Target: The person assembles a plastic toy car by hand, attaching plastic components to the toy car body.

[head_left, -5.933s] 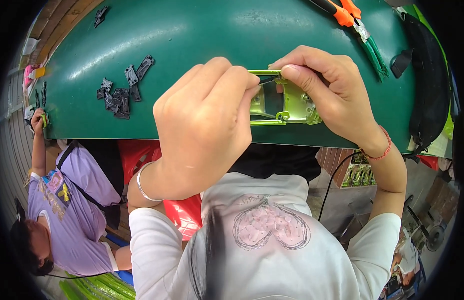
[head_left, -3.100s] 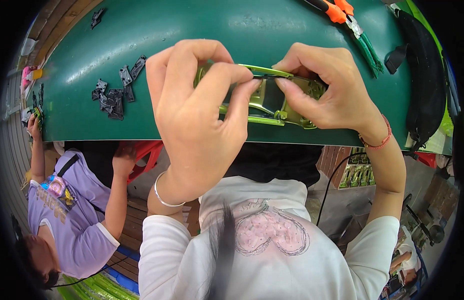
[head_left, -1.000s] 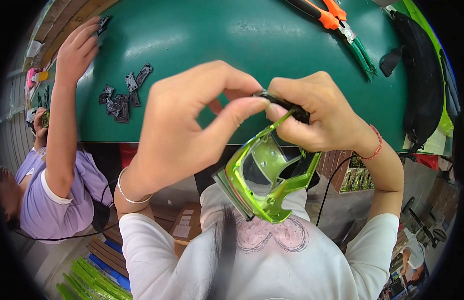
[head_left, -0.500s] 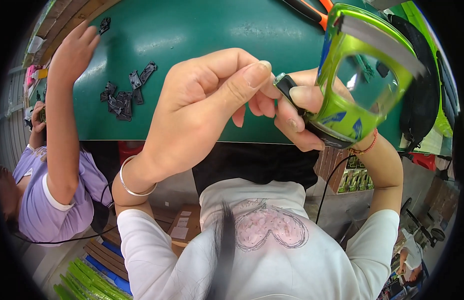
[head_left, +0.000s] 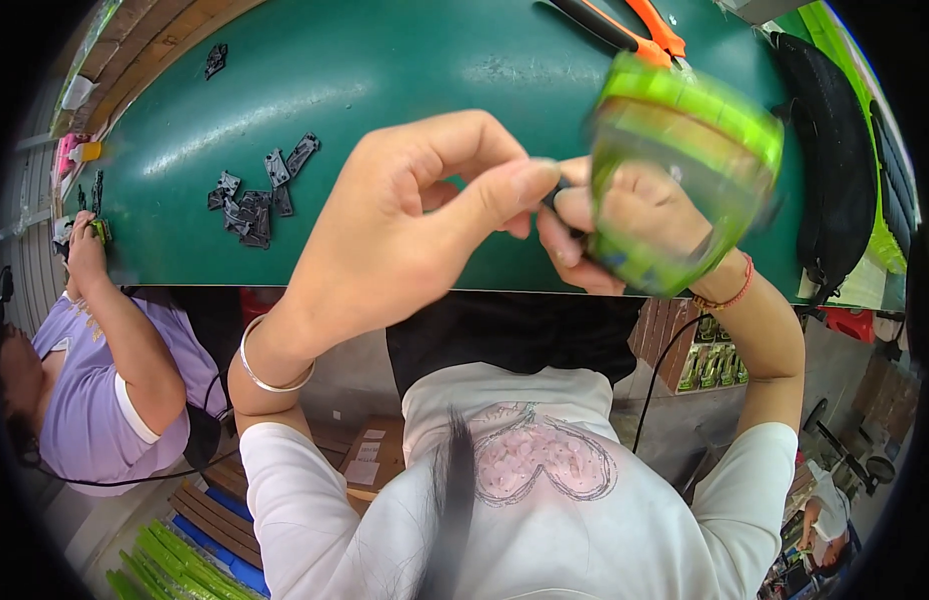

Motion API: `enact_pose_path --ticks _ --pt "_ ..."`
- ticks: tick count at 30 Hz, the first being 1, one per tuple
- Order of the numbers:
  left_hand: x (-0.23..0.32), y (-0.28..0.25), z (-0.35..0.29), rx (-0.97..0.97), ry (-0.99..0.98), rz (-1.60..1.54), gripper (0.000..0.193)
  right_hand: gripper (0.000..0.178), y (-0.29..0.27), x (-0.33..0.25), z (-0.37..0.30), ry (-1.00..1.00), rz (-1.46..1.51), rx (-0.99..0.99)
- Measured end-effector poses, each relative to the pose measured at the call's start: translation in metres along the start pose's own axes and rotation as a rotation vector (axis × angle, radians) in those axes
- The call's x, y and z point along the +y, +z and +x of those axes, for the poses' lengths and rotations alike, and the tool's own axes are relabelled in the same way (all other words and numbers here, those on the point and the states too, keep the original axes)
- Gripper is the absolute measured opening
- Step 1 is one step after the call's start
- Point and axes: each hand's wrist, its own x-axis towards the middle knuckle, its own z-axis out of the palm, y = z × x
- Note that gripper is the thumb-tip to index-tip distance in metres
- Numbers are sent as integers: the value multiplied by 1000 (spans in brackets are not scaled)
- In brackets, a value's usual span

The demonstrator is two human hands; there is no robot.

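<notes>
A bright green frame (head_left: 685,108) with a wide opening is gripped in my right hand (head_left: 577,258), above the table's near side. Motion blurs it, and part of that hand shows through the opening. Its black end lies between my right thumb and fingers. My left hand (head_left: 410,225) is closed, its thumb and forefinger pressed together right at the black end. Whatever they pinch is hidden behind the fingertips. A silver bangle circles my left wrist, a red bracelet my right.
Small black parts (head_left: 253,215) lie heaped on the green table (head_left: 425,60), left of my hands, with one black part (head_left: 216,61) farther off. Orange-handled pliers (head_left: 650,45) and a black pouch (head_left: 835,170) are at the right. A co-worker's hand (head_left: 86,255) works at the left edge.
The green frame has swung and tilted in my right hand, moving slightly left. My left fingertips now meet its black end. The co-worker's raised arm has drawn back from the table.
</notes>
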Motion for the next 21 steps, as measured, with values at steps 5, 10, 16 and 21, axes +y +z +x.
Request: enact_pose_path --ticks 5,10,16,21 --pt "-12 -18 -4 -66 85 320 17 15 -1 -11 7 -289 -818 -98" --pt "18 -43 -16 -164 571 555 40 39 -2 -15 3 -240 -880 78" --pt "8 -47 -33 -233 588 605 29 29 -1 -23 6 -29 -722 -157" --pt "19 -57 -34 -94 582 590 22 57 5 -21 27 -323 -445 -87"
